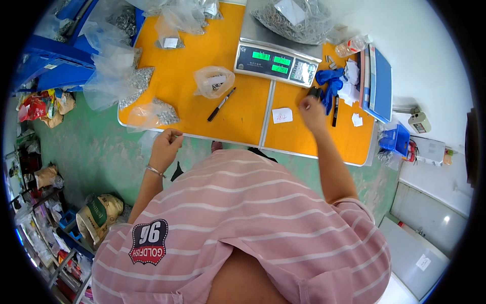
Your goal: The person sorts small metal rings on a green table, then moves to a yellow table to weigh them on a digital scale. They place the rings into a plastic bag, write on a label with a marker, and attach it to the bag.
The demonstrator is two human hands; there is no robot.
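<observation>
My left hand (166, 148) hovers at the table's front edge, fingers curled and thumb close to the forefinger; whether anything is between them is hidden. Just beyond it lies a clear plastic bag of small metal parts (165, 112). Over the right part of the table, my right hand (312, 112) has its fingers closed together, next to a small black object (315, 92) whose kind I cannot make out. What the fingers hold, if anything, does not show. Left of this hand is a white paper slip (282, 115); right of it, a black marker (335, 111) and a blue crumpled cloth-like thing (330, 83).
A digital scale (276, 63) bears a large bag of metal rings (293, 23). On the orange table (192, 121) are an open plastic bag (214, 81), a pen (221, 104) and more bags of parts (135, 86). Folders (377, 83) and a bottle (353, 45) stand right; blue bins (61, 66) left.
</observation>
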